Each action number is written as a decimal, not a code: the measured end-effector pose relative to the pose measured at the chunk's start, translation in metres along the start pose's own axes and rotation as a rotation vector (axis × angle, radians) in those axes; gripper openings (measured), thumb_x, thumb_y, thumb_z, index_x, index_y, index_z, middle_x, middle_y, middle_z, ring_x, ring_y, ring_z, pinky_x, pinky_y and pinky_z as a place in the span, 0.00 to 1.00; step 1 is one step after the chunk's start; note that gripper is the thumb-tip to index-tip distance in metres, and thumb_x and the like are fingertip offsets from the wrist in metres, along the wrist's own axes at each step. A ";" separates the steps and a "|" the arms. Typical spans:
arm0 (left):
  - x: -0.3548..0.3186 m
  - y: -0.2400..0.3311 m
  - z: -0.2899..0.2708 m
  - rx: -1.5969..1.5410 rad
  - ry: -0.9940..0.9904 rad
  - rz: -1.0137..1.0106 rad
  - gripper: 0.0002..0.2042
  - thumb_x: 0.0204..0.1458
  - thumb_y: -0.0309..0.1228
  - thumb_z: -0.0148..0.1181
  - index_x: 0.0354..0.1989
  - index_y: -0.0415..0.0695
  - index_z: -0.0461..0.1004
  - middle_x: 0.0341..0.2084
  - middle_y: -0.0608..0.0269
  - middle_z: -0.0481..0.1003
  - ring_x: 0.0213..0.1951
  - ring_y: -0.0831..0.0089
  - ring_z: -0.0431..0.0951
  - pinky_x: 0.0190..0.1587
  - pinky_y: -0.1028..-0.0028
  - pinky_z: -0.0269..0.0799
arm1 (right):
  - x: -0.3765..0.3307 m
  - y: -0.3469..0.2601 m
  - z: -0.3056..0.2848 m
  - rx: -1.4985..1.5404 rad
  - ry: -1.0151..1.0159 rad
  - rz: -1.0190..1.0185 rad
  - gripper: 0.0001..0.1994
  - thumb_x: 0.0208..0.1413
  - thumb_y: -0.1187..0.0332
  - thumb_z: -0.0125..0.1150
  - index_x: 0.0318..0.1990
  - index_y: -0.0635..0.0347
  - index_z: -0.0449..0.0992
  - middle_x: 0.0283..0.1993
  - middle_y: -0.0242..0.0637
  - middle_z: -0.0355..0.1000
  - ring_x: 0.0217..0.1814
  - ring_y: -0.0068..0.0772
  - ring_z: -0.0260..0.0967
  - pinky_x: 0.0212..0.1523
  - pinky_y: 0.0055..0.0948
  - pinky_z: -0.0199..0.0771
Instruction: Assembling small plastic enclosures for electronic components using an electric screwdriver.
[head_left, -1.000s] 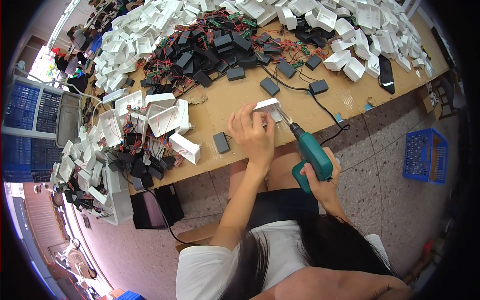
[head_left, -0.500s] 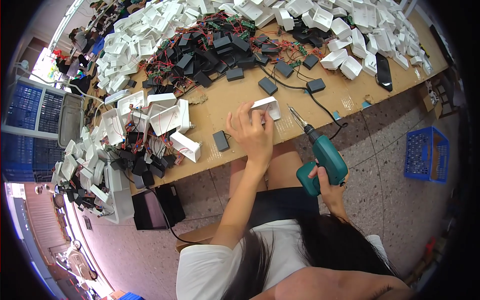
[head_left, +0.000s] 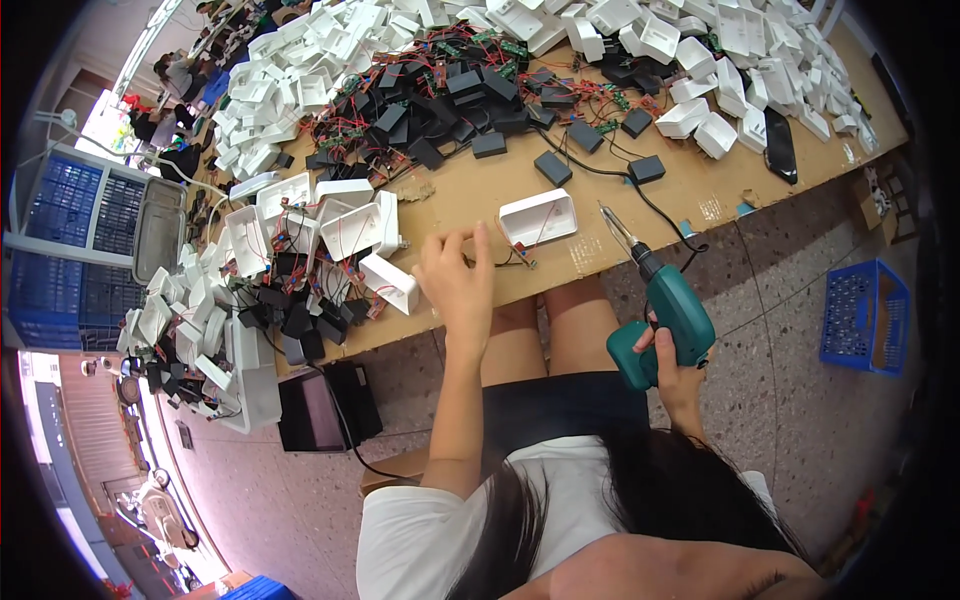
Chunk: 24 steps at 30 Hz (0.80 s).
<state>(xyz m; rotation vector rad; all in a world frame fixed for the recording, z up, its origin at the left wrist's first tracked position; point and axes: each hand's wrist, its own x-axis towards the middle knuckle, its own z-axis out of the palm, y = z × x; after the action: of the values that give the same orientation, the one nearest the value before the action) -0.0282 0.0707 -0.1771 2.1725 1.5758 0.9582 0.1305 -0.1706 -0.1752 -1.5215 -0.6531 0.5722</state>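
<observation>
My right hand (head_left: pixel 670 362) grips a green power drill (head_left: pixel 678 305) by its handle. The drill's slim metal tip points up and left, to the right of a white plastic housing (head_left: pixel 540 222) on the table. That housing lies open side up, with red wires and a small board (head_left: pixel 524 256) at its lower edge. My left hand (head_left: pixel 456 280) is left of the housing, its fingers curled down over a small black box that they hide. A dark wire runs from under these fingers toward the small board.
Black boxes with red wires and green boards (head_left: pixel 440 110) are heaped at the back, among piles of white housings (head_left: pixel 290 85). More wired housings (head_left: pixel 355 230) crowd the left. A black phone (head_left: pixel 780 147) lies far right. A blue crate (head_left: pixel 865 318) stands on the floor.
My left hand has let go of the white housing and moved left over the small black box. The housing now lies free. The drill remains in my right hand.
</observation>
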 end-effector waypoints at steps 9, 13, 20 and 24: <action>0.006 0.015 0.003 -0.249 -0.198 -0.138 0.16 0.58 0.42 0.71 0.39 0.39 0.86 0.29 0.52 0.79 0.26 0.65 0.78 0.33 0.64 0.72 | -0.003 -0.018 -0.002 0.033 -0.003 -0.022 0.08 0.64 0.74 0.60 0.45 0.71 0.72 0.32 0.37 0.73 0.30 0.26 0.76 0.34 0.27 0.76; 0.005 0.016 0.005 -0.258 -0.226 -0.157 0.14 0.56 0.39 0.73 0.38 0.39 0.86 0.28 0.55 0.78 0.26 0.68 0.76 0.33 0.66 0.72 | -0.002 -0.013 -0.003 0.057 0.012 -0.018 0.08 0.64 0.74 0.60 0.45 0.71 0.72 0.31 0.36 0.73 0.29 0.26 0.75 0.34 0.27 0.75; -0.003 0.017 0.011 -0.367 -0.162 -0.138 0.10 0.55 0.33 0.74 0.39 0.39 0.85 0.28 0.64 0.77 0.28 0.78 0.74 0.36 0.73 0.73 | 0.003 -0.009 -0.010 0.026 -0.004 -0.043 0.07 0.64 0.74 0.60 0.43 0.70 0.73 0.30 0.37 0.73 0.29 0.25 0.75 0.33 0.27 0.74; -0.010 0.038 0.009 -0.455 -0.072 -0.117 0.06 0.56 0.27 0.70 0.37 0.38 0.80 0.29 0.62 0.76 0.31 0.72 0.74 0.39 0.69 0.72 | 0.007 -0.012 -0.015 0.010 -0.010 -0.038 0.07 0.64 0.74 0.60 0.42 0.70 0.73 0.30 0.36 0.73 0.30 0.25 0.75 0.33 0.27 0.74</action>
<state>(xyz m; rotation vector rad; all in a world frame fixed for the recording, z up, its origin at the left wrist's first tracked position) 0.0038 0.0489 -0.1653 1.7627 1.2833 1.0654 0.1450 -0.1757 -0.1621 -1.4948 -0.6842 0.5535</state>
